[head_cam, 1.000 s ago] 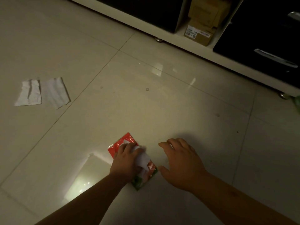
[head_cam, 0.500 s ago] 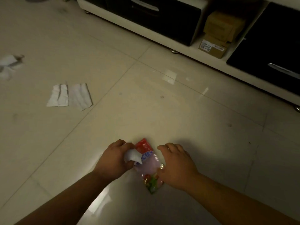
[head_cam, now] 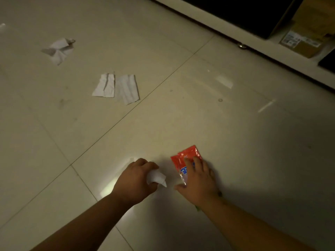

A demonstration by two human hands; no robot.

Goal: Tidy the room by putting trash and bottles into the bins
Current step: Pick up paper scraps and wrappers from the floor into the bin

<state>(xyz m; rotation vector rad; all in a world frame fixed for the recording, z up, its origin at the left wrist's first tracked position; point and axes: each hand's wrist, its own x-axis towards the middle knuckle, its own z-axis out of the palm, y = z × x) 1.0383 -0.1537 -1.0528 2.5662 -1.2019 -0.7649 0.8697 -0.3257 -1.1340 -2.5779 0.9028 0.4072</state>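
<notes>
Head view: the left hand (head_cam: 135, 180) is curled tight round a paper scrap (head_cam: 156, 176). The right hand (head_cam: 198, 182) lies flat, fingers straight and slightly apart, on a red wrapper (head_cam: 186, 156) on the floor (head_cam: 235, 133) — its lower half is hidden under the palm. Flat tissues (head_cam: 116, 87) lie well beyond, and the dim light blurs the wrapper's print.

Dim, warm light; glare patch on the floor tiles (head_cam: 116, 185), soft blur throughout, corners darkened.

We take this for a home's living room: glossy pale floor tiles (head_cam: 199, 115), a low white-and-black cabinet (head_cam: 208, 20) (cardboard boxes (head_cam: 304, 42) tucked inside), and scattered paper scraps (head_cam: 117, 88).
</notes>
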